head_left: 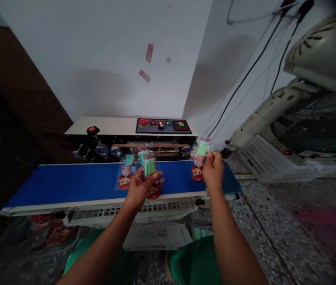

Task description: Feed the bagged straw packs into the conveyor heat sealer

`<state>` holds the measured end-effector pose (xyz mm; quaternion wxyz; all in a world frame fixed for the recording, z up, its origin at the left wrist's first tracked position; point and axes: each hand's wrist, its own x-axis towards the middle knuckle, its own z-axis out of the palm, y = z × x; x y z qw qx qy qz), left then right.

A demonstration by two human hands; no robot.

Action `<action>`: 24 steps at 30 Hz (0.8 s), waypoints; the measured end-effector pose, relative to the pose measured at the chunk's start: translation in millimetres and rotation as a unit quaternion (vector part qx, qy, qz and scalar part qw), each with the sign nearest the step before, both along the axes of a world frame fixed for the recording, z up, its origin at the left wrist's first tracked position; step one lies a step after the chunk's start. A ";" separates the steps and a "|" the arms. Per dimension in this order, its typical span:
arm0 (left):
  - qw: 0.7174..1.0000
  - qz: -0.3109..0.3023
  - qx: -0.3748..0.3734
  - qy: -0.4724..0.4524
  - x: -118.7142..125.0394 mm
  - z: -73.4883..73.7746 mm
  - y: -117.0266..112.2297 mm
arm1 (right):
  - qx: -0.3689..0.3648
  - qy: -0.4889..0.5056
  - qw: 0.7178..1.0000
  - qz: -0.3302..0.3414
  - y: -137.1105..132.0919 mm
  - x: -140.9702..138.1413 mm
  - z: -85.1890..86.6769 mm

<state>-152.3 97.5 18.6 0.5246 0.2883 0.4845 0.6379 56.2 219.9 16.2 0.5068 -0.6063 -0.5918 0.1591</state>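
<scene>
Where the left grip (140,186) sits: over the blue belt (67,182) — clutching a bunch of packets (148,168)
Right grip (213,170): pinching a single packet (200,158) — belt's right end

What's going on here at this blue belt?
A person sits facing a machine with a blue belt. The left hand grips a bunch of packets of green sticks above the belt. The right hand holds a single packet upright at the belt's right end. A loose packet lies on the belt beside the left hand.
</scene>
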 end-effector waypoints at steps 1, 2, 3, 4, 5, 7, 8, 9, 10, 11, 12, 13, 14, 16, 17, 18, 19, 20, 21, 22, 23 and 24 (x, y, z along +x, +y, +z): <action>1.000 -0.003 -0.003 -0.003 0.2 0.7 -0.2 | -0.029 -0.075 0.996 -0.041 4.8 10.0 -1.7; 1.000 -0.006 -0.004 -0.006 0.4 1.2 -0.2 | -0.066 -0.137 0.986 -0.066 8.6 17.9 -3.3; 1.000 -0.008 -0.003 -0.008 0.6 1.3 -0.1 | -0.107 -0.190 0.973 -0.077 11.3 23.4 -4.8; 1.000 -0.008 -0.002 -0.008 0.8 0.9 0.1 | -0.146 -0.233 0.959 -0.077 13.1 26.6 -6.1; 1.000 -0.009 -0.001 -0.006 0.9 0.1 0.3 | -0.176 -0.266 0.945 -0.069 14.4 27.4 -7.1; 1.000 -0.013 -0.009 -0.002 0.9 -2.5 0.7 | -0.208 -0.311 0.927 -0.041 15.9 23.5 -8.6; 1.000 -0.017 -0.016 -0.001 0.8 -4.0 0.8 | -0.214 -0.322 0.922 -0.028 16.6 19.6 -9.2; 1.000 -0.021 -0.022 -0.001 0.7 -5.4 0.8 | -0.216 -0.329 0.919 -0.014 17.3 14.8 -9.6; 0.999 -0.026 -0.027 0.000 0.7 -6.5 0.7 | -0.217 -0.334 0.917 0.000 17.9 9.5 -9.9; 0.999 -0.029 -0.027 -0.001 0.7 -7.2 0.6 | -0.215 -0.335 0.917 0.014 18.1 3.8 -10.0; 0.999 -0.029 -0.025 -0.001 0.7 -7.3 0.5 | -0.204 -0.335 0.920 0.024 17.6 -2.2 -9.8; 0.999 -0.027 -0.021 0.001 0.7 -7.0 0.4 | -0.182 -0.330 0.926 0.032 16.1 -8.4 -9.1; 1.000 -0.024 -0.017 0.005 0.7 -6.3 0.4 | -0.150 -0.315 0.936 0.041 13.3 -15.0 -7.7; 1.000 -0.021 -0.014 0.017 0.7 -4.4 0.8 | -0.082 -0.233 0.966 0.082 3.4 -29.4 -3.2; 0.999 -0.023 -0.013 0.022 0.6 -3.4 1.1 | -0.063 -0.162 0.976 0.128 -3.3 -37.2 -0.2; 0.999 -0.029 -0.010 0.025 0.5 -2.5 1.5 | -0.064 -0.079 0.976 0.191 -10.8 -45.2 2.7; 0.999 -0.034 -0.005 0.025 0.5 -2.0 1.8 | -0.078 0.005 0.962 0.261 -18.6 -53.2 5.5; 0.999 -0.039 0.002 0.022 0.5 -1.6 2.0 | -0.099 0.073 0.938 0.324 -26.0 -60.8 7.6; 0.999 -0.042 0.008 0.020 0.7 -1.3 2.0 | -0.112 0.123 0.914 0.369 -32.7 -67.7 9.0; 0.999 -0.044 0.011 0.019 1.1 -1.0 1.7 | -0.117 0.157 0.899 0.392 -38.3 -73.5 9.6; 0.999 -0.045 0.012 0.021 1.6 -0.6 1.3 | -0.111 0.181 0.893 0.397 -42.7 -78.0 9.3; 0.999 -0.045 0.009 0.027 2.2 -0.1 0.7 | -0.101 0.201 0.892 0.392 -45.9 -81.4 8.3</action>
